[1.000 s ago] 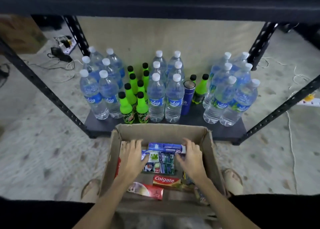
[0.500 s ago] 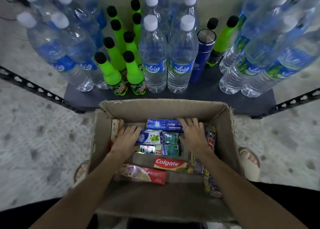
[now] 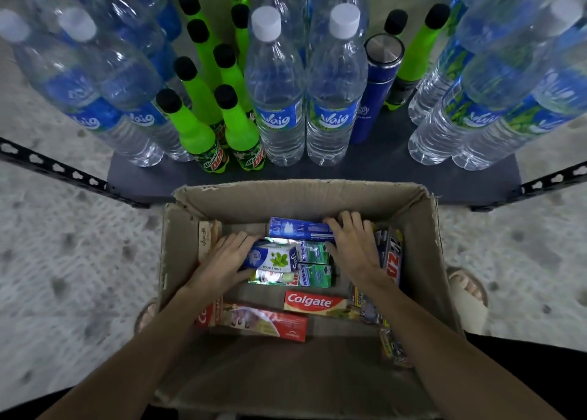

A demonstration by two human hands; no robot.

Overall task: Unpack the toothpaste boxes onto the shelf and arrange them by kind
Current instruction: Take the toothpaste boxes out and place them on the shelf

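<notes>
Both hands in carton (image 3: 425,229), toothpaste boxes (image 3: 286,260) btwn them, left hand (image 3: 222,264) grip wrapped on mint box (image 3: 270,257), right hand (image 3: 352,244) flat, loose, on blue box (image 3: 298,229)

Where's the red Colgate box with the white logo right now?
In the head view, the Colgate box lies flat inside the cardboard box, centre-right, just nearer the person than the green whitening boxes.
</notes>
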